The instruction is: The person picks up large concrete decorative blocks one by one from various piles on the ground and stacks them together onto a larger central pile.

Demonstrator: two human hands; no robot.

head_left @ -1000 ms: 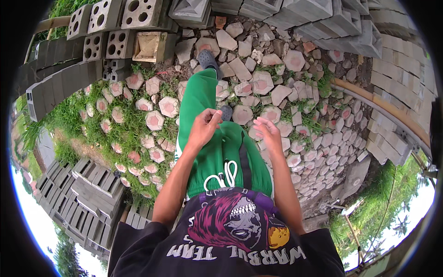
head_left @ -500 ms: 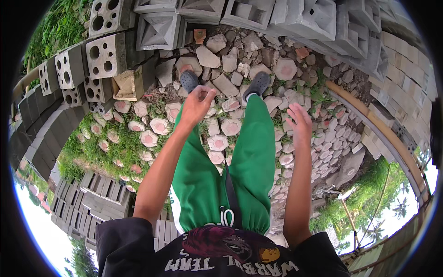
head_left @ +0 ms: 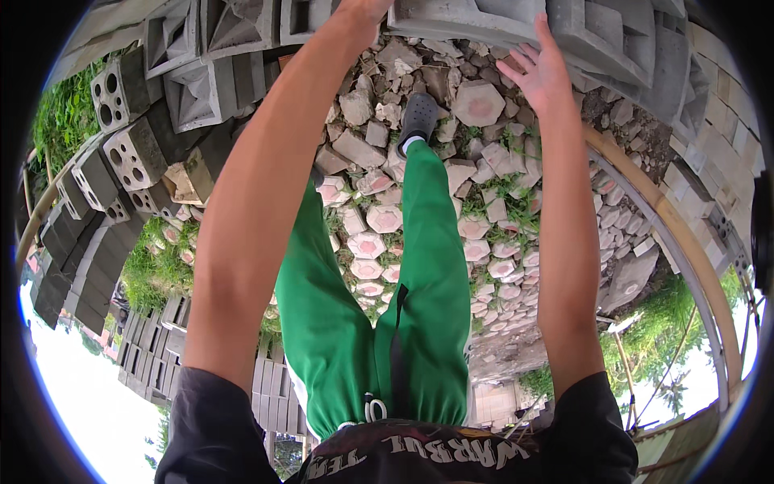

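Note:
Both my arms reach up toward the row of grey concrete blocks in front. My left hand [head_left: 368, 10] is at the upper edge of the view beside a grey concrete block [head_left: 463, 22]; its fingers are mostly cut off. At the block's right end is my right hand [head_left: 545, 74], open, with fingers spread and one fingertip at or very near the block's lower edge. Whether that finger touches the block I cannot tell. Nothing lies in the right palm.
More hollow blocks [head_left: 193, 97] stack to the left, some with round holes [head_left: 135, 157]. Broken stones and hexagonal pavers [head_left: 479, 103] cover the uneven ground around my grey clog [head_left: 419, 118]. A curved wooden beam [head_left: 673, 214] runs along the right, with pale bricks [head_left: 717, 121] beyond.
Both hands have moved up and forward from above my legs to the concrete blocks. The view has shifted, and the blocks now sit closer to my hands.

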